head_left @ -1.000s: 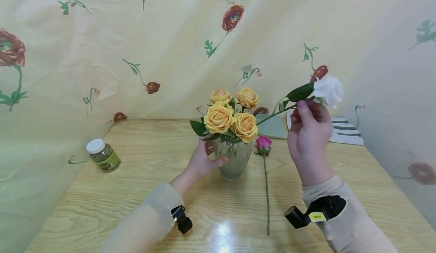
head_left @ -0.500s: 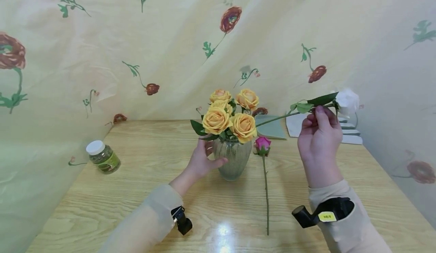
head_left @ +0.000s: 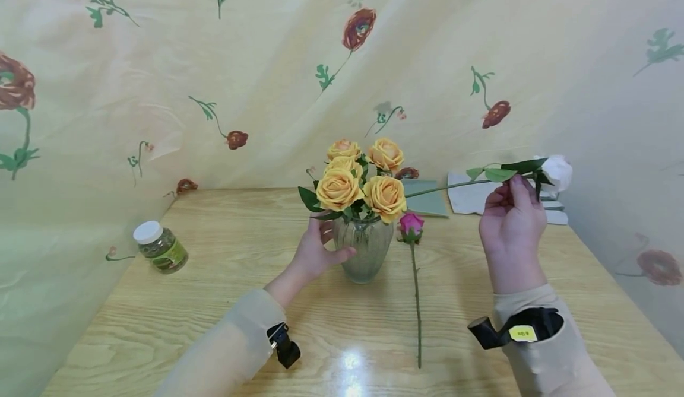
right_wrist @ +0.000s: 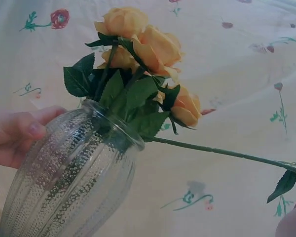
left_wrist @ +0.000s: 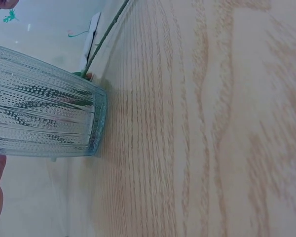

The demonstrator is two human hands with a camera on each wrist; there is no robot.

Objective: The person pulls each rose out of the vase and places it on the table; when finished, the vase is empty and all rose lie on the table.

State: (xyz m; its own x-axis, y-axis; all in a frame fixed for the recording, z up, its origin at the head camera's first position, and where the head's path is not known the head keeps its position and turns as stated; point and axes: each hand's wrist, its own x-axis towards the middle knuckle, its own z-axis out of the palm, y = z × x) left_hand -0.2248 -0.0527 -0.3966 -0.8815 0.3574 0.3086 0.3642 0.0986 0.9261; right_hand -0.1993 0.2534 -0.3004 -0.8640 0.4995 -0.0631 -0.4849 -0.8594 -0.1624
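My left hand (head_left: pixel 312 251) grips the side of a ribbed clear glass vase (head_left: pixel 366 251), thumb across its front. The vase stands upright on the wooden table and holds several yellow roses (head_left: pixel 339 189) with green leaves. My right hand (head_left: pixel 513 228) pinches a white rose (head_left: pixel 557 173) by its stem just below the bloom. That rose lies nearly level, its stem (right_wrist: pixel 222 151) running left to the leaves at the vase's rim in the right wrist view. A pink rose (head_left: pixel 411 225) lies on the table right of the vase, stem toward me.
A white-lidded jar (head_left: pixel 161 248) with a green label stands tilted-looking at the table's left. Behind, near the back edge, are a grey-green flat piece (head_left: pixel 427 200) and a white flat thing (head_left: pixel 464 198) with finger-like strips. A flower-patterned sheet (head_left: pixel 278 76) hangs behind the table.
My right hand has moved right and slightly down with the white rose, and the stem has tipped from slanting to nearly level. My left hand stays on the vase.
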